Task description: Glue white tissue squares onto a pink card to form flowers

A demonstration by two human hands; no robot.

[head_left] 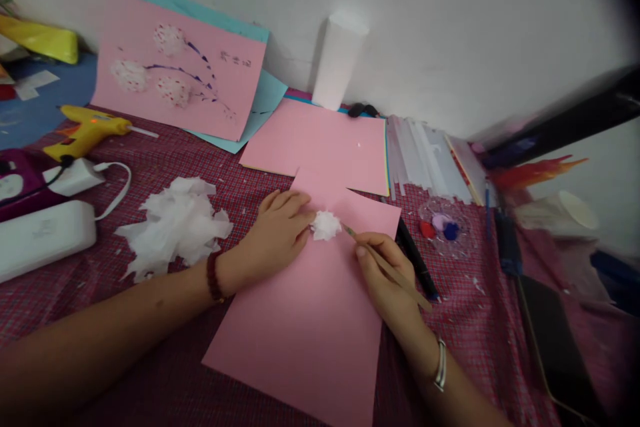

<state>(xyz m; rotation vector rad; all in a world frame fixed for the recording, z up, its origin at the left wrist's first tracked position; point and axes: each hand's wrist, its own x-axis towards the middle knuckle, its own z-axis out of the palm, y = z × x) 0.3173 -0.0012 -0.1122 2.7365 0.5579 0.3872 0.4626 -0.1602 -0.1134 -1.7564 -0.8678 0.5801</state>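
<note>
A pink sheet of paper (pixel 305 320) lies in front of me, with a small ruffled tuft of white tissue paper (pixel 326 225) on its upper part. My left hand (pixel 277 230) rests palm down on the sheet, fingers stretched out and their tips at the tuft's left edge. From the right, my right hand (pixel 387 270) grips a slim, tan-handled paintbrush (pixel 387 265), its tip pointing at the tuft's right side. Whether that tip touches the tissue, I cannot tell. Left of my left hand sits a loose heap of torn white tissue (pixel 177 227).
A pink card with white puffs (pixel 183 63) leans at the back left. Near it are a yellow glue gun (pixel 90 132) and a white power strip (pixel 47 240). Stacked pink paper (pixel 320 143), a clear dish of colours (pixel 447 227), a black marker (pixel 417 260) and a phone (pixel 557 340) lie around.
</note>
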